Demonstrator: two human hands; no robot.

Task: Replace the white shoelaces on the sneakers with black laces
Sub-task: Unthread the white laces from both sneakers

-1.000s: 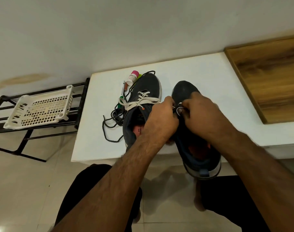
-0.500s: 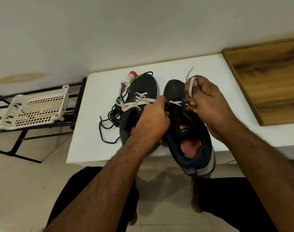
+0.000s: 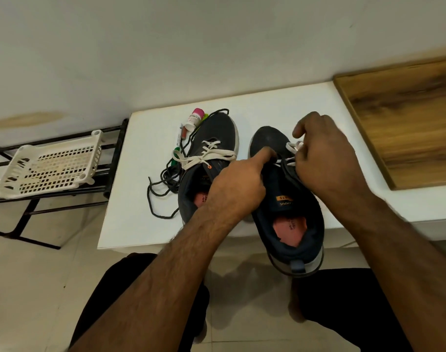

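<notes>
Both hands work on the right sneaker point(image 3: 288, 214), whose heel hangs over the table point(image 3: 145, 199) edge. My right hand point(image 3: 328, 158) pinches its white lace point(image 3: 293, 146) near the toe; my left hand point(image 3: 237, 186) curls around the tongue, index finger pointing at the eyelets. Beside it sits the left sneaker point(image 3: 209, 138), white lace tied. Black laces point(image 3: 163, 184) lie tangled to its left, near a small bottle point(image 3: 194, 120) and pens point(image 3: 178, 138). A white basket point(image 3: 51, 166) sits on a rack point(image 3: 115, 153).
</notes>
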